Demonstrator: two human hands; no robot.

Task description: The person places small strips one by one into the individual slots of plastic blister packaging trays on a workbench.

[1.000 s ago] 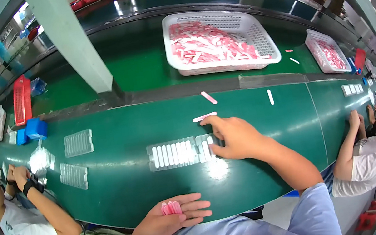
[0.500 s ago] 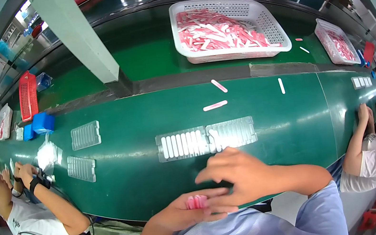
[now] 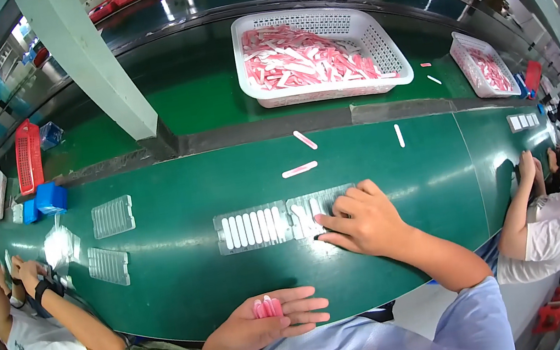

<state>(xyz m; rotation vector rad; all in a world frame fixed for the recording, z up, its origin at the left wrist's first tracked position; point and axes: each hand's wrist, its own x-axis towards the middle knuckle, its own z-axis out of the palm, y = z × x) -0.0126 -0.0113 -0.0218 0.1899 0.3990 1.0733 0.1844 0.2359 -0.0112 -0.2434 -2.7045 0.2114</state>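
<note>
My left hand (image 3: 271, 317) is palm up at the table's near edge, fingers stretched, with several small pink strips (image 3: 268, 308) resting in it. My right hand (image 3: 370, 218) reaches over the right-hand clear tray (image 3: 331, 195), its thumb and fingertips together at a white strip (image 3: 315, 207) in a slot. Fingers hide part of this tray. Adjoining it is the left-hand clear tray (image 3: 220, 239), with white strips (image 3: 252, 228) upright side by side. Beyond the trays lie two loose pink-and-white strips (image 3: 304, 140) and a whiter one (image 3: 400, 135).
A white basket (image 3: 326, 94) heaped with pink and white strips stands behind the dark ledge (image 3: 253, 134). Two slotted clear trays (image 3: 112, 216) lie to the left. A grey post (image 3: 89, 66) rises from the ledge. Co-workers sit at left and right.
My right hand has moved from above my left palm out to the right-hand tray, where its fingertips touch a white strip. My left hand is now uncovered. The whole view has shifted slightly.
</note>
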